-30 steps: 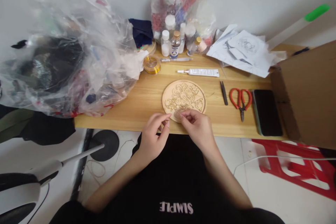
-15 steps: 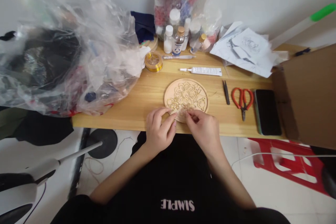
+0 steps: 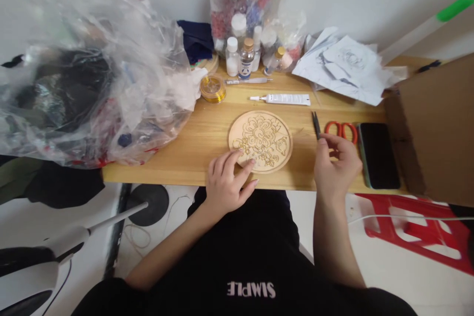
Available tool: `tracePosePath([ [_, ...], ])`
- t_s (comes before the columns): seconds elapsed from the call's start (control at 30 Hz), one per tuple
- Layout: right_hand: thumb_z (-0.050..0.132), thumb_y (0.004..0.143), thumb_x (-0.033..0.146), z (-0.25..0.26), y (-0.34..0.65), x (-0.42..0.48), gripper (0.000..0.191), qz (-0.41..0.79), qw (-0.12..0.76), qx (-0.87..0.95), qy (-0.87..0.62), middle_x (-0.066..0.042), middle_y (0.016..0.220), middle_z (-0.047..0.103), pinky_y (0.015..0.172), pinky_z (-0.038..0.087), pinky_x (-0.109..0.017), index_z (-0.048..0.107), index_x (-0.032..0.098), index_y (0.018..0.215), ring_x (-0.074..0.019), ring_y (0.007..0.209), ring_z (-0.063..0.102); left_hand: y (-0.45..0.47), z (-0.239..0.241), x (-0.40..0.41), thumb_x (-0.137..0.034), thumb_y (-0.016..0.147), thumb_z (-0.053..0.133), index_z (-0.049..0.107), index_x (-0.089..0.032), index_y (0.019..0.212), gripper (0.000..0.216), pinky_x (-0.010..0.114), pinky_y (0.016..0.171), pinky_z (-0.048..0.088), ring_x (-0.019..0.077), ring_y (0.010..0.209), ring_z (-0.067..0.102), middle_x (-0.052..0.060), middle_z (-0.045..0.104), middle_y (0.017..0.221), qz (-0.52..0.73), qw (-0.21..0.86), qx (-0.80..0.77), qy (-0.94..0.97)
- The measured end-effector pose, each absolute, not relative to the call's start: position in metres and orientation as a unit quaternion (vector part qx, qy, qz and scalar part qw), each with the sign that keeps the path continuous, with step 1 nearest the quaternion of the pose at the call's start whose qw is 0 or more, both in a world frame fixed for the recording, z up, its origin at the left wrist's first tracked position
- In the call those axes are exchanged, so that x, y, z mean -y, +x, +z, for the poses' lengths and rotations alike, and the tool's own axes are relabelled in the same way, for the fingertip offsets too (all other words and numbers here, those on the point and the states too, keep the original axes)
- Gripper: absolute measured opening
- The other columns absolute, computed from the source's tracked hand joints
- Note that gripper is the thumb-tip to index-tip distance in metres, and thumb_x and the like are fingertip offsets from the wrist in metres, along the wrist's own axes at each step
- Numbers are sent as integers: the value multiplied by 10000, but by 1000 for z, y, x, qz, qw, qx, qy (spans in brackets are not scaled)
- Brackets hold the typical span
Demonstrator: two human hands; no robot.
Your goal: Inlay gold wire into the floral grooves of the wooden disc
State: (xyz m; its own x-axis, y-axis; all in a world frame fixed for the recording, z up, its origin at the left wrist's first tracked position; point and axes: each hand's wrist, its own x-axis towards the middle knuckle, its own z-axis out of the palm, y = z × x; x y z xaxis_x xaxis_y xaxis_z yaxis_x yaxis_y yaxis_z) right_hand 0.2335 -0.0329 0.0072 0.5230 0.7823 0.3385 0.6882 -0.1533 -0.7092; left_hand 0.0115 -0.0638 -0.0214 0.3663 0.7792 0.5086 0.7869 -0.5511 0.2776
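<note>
A round wooden plaque (image 3: pixel 235 131) with a raised rim lies on the table, bearing a flower and leaf pattern outlined in gold wire. My left hand (image 3: pixel 227 182) rests at its lower left edge, fingers apart, with fingertips on the surface. Off to the right, my right hand (image 3: pixel 337 165) pinches the lower end of the black tweezers (image 3: pixel 315 123), which lie flat with their tips pointing away from me. Behind that hand are red-handled pliers (image 3: pixel 349 132), their jaws hidden by it.
A spool of gold wire (image 3: pixel 213 90), a pen (image 3: pixel 248 81) and a white glue tube (image 3: pixel 285 99) lie behind the plaque. Small bottles (image 3: pixel 246 61) and papers (image 3: pixel 344 66) stand further back. A plastic bag (image 3: pixel 148 108) bulges at left; a phone (image 3: pixel 378 155) and cardboard box (image 3: pixel 437 128) are at right.
My right hand has left the plaque and moved right to the tweezers. My left hand stays at the plaque with its fingers more spread. The view has shifted slightly.
</note>
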Motion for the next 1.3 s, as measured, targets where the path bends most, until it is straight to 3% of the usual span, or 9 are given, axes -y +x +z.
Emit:
tracePosePath([
  [0.2, 502, 851, 249, -12, 241, 32, 178, -69, 449, 516, -726, -99, 878, 677, 898, 440, -436, 658, 164, 857, -235, 905, 609, 12, -21, 64, -372, 856, 589, 658, -214, 1150, 341, 457, 911, 403, 319, 1124, 515, 159, 562, 1228, -291, -8, 489, -822],
  [0.6, 549, 841, 181, -20, 243, 31, 118, -85, 479, 533, -692, -55, 845, 678, 834, 458, -395, 667, 184, 837, -206, 867, 608, 13, -23, 63, -324, 871, 573, 669, -206, 1152, 320, 428, 934, 412, 293, 1112, 525, 141, 552, 1212, -311, 14, 486, -817],
  [0.8, 546, 856, 195, -21, 244, 33, 112, -89, 475, 550, -681, -62, 846, 670, 828, 464, -394, 658, 185, 846, -212, 881, 604, 14, -27, 64, -268, 858, 580, 678, -134, 1089, 284, 409, 916, 420, 277, 1043, 560, 151, 595, 1114, -343, 58, 489, -800],
  [0.97, 535, 865, 202, -20, 243, 35, 124, -98, 455, 577, -671, -63, 862, 676, 779, 491, -382, 657, 193, 882, -214, 878, 617, 16, -28, 64, -271, 871, 560, 695, -155, 1059, 259, 397, 901, 416, 271, 1039, 562, 139, 619, 1090, -341, 78, 490, -799],
  [1.3, 474, 881, 290, -18, 243, 33, 193, -88, 381, 574, -720, -86, 874, 681, 838, 474, -408, 641, 193, 874, -223, 873, 622, 15, -26, 65, -241, 876, 556, 712, -181, 1057, 247, 372, 864, 414, 254, 1004, 576, 119, 652, 1052, -344, 88, 475, -805],
])
